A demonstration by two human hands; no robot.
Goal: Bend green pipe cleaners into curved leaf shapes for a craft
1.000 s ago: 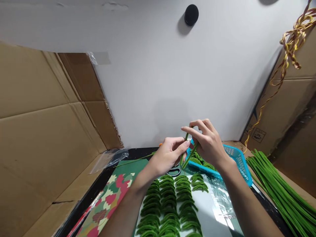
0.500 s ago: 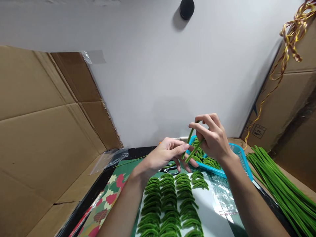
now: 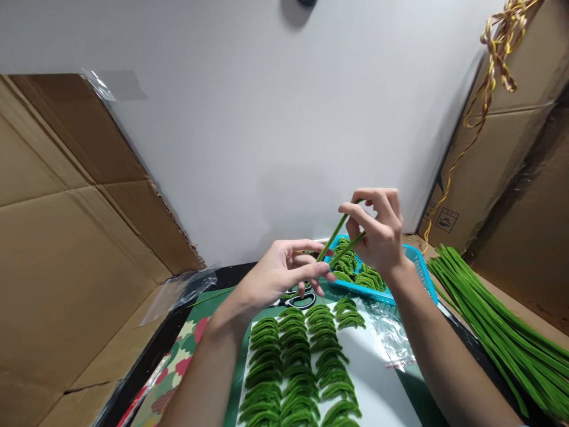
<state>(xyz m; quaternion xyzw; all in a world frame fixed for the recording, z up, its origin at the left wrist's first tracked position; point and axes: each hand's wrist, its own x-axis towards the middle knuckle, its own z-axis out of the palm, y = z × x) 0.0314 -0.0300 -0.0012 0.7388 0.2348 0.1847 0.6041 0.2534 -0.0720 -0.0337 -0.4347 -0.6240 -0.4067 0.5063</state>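
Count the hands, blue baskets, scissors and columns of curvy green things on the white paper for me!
Left hand and right hand: 2
Blue basket: 1
Scissors: 1 pair
Columns of curved green pieces: 4
Total: 8

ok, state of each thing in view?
Right hand: gripping green strands
Left hand: at strands' lower ends, grip unclear
Scissors: blades hidden, open or shut unclear
Blue basket: part-filled
Curved green pieces: in columns on white sheet
Long green stems: loosely bunched
Yellow-brown cord: hanging, tangled at top
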